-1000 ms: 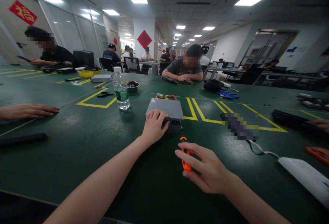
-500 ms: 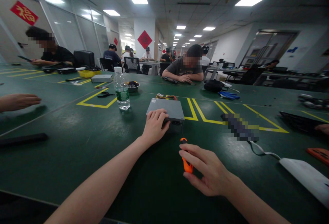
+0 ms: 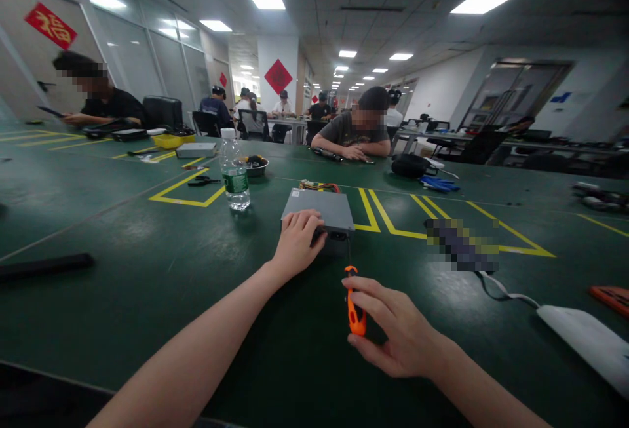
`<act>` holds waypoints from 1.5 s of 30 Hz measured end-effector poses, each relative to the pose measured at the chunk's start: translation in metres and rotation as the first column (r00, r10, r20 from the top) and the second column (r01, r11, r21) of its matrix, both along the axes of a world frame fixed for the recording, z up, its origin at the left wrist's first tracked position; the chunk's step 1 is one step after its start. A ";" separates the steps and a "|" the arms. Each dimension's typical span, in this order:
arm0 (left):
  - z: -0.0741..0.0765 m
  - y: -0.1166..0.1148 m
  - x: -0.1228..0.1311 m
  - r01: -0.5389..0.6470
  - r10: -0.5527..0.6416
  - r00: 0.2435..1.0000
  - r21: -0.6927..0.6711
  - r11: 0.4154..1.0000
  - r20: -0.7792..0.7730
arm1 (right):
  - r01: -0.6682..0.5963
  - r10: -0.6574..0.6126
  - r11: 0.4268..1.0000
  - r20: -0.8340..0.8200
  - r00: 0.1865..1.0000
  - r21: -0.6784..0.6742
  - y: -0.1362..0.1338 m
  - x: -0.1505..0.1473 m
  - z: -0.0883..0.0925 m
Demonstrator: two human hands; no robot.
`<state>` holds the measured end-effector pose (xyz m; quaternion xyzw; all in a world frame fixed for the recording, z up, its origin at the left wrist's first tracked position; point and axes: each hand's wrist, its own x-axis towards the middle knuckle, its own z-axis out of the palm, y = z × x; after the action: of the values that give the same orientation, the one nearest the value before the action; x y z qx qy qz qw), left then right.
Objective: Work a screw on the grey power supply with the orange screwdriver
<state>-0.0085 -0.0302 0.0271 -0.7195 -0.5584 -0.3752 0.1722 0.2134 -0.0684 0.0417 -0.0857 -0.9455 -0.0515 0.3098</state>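
Screwdriver (image 3: 354, 303) with the orange handle is pinched in the right hand (image 3: 393, 333), thumb underneath and fingers curled over the top, so the lower part of the handle is covered. It sits low over the table (image 3: 147, 284). The thin shaft points away at the near face of the box (image 3: 324, 210), with the tip right at that face. Can't tell if it's actually touching.

The box is flat grey metal, sitting mid-table just beyond the 2 hands. The left hand (image 3: 297, 243) is clamped on its near left corner, fingers bent over the top and thumb down the front, so that corner is hidden.

Stuff around it:
- A bundle of coloured wires (image 3: 319, 185) pokes out at the far side of the box.
- Yellow tape (image 3: 388, 218) lines run just right of the box.
- A bottle (image 3: 234, 172) stands upright off its far left corner, near but not touching, with a bowl (image 3: 255, 164) just behind it.
- Right of the screwdriver, a white cable (image 3: 496, 287) snakes over to a white unit (image 3: 584, 339) by the right edge, well apart from the hands.
- A long black bar (image 3: 44, 264) lies flat way off to the left.
- Farther back are a black bag (image 3: 407, 164) and blue gloves (image 3: 439, 183).
- 1 person (image 3: 356, 133) sits across the table with arms resting on it.
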 end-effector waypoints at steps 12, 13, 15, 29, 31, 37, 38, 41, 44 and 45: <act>0.000 0.000 -0.001 0.016 -0.016 1.000 -0.014 1.000 0.000 | 0.003 0.004 0.996 -0.067 0.998 0.094 0.002 -0.004 0.000; 0.000 0.000 -0.001 0.014 -0.014 1.000 -0.013 1.000 0.000 | 0.006 0.001 0.996 -0.075 0.997 0.087 0.002 -0.004 -0.001; 0.000 0.000 -0.001 0.012 -0.012 1.000 -0.011 1.000 0.001 | 0.018 -0.013 0.998 -0.073 0.997 0.058 0.001 -0.004 -0.001; 0.000 0.000 -0.001 0.009 -0.009 1.000 -0.010 1.000 0.003 | 0.008 0.001 0.994 -0.085 0.996 0.109 0.000 -0.006 0.000; 0.000 0.000 0.000 0.009 -0.009 1.000 -0.010 1.000 0.005 | 0.018 -0.009 0.996 -0.110 0.994 0.082 0.000 -0.006 -0.001; -0.001 0.000 0.000 0.004 -0.004 1.000 -0.004 1.000 0.004 | 0.007 -0.006 0.999 -0.024 1.000 0.043 -0.001 -0.004 0.003; -0.001 0.000 0.000 0.005 -0.005 1.000 -0.004 1.000 0.002 | 0.009 -0.009 0.998 0.001 1.000 0.061 -0.001 -0.004 0.004; -0.001 0.000 -0.001 0.008 -0.008 1.000 -0.005 1.000 -0.003 | 0.014 -0.015 0.995 0.011 1.000 0.099 0.000 -0.006 0.005; -0.001 0.000 -0.001 0.010 -0.010 1.000 -0.009 1.000 -0.002 | 0.005 0.002 0.995 -0.066 0.998 0.104 0.001 -0.006 0.002; -0.001 0.000 -0.001 0.010 -0.010 1.000 -0.010 1.000 -0.002 | 0.006 0.003 0.995 -0.089 0.996 0.101 0.002 -0.006 0.001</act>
<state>-0.0095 -0.0301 0.0263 -0.7236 -0.5565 -0.3725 0.1673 0.2072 -0.0664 0.0429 -0.0729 -0.9269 -0.0955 0.3557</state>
